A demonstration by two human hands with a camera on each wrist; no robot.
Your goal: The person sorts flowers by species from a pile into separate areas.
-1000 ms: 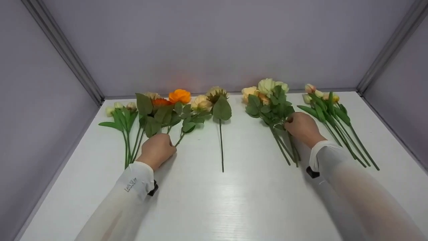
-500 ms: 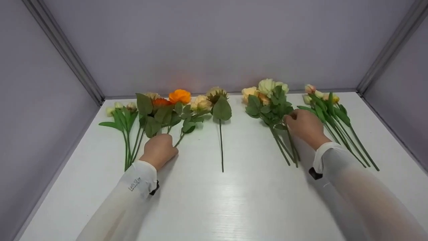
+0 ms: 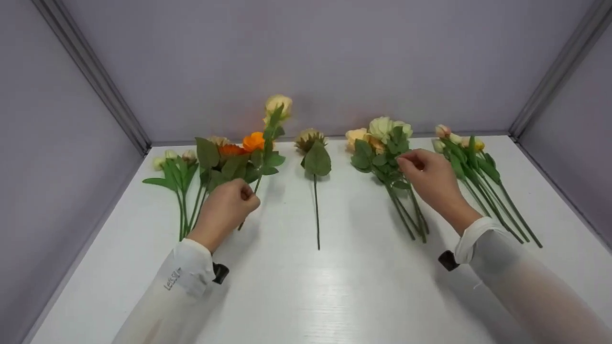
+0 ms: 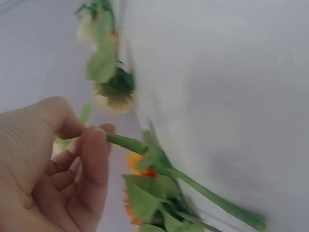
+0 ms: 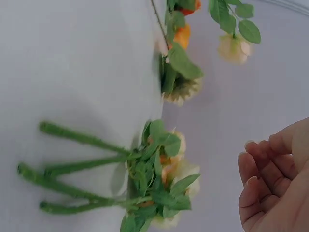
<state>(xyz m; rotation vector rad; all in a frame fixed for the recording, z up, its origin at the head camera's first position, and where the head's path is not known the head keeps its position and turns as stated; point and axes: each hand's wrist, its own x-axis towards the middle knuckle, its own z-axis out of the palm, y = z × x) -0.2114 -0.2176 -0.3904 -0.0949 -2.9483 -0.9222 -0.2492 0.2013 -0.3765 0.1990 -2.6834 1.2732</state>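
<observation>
My left hand (image 3: 224, 210) pinches the green stem of a pale yellow rose (image 3: 278, 106), which stands tilted up above the table. In the left wrist view, thumb and fingertips close on the stem (image 4: 207, 192), and its cut end points away to the lower right. My right hand (image 3: 432, 179) hovers beside a bunch of cream and peach roses (image 3: 382, 128). The right wrist view shows its fingers (image 5: 253, 193) loosely curled with nothing between them, apart from the rose bunch (image 5: 161, 174).
Orange flowers (image 3: 253, 142) lie left of centre, with white tulips (image 3: 172, 160) farther left. A single leafy flower (image 3: 318, 160) lies mid-table. More tulips (image 3: 471, 153) lie at right. Grey panels (image 3: 315, 62) wall in the white table (image 3: 325, 296).
The left hand has lifted the pale yellow rose from the table, its bloom rising against the back wall. The right hand has moved slightly up and left, clear of the rose bunch.
</observation>
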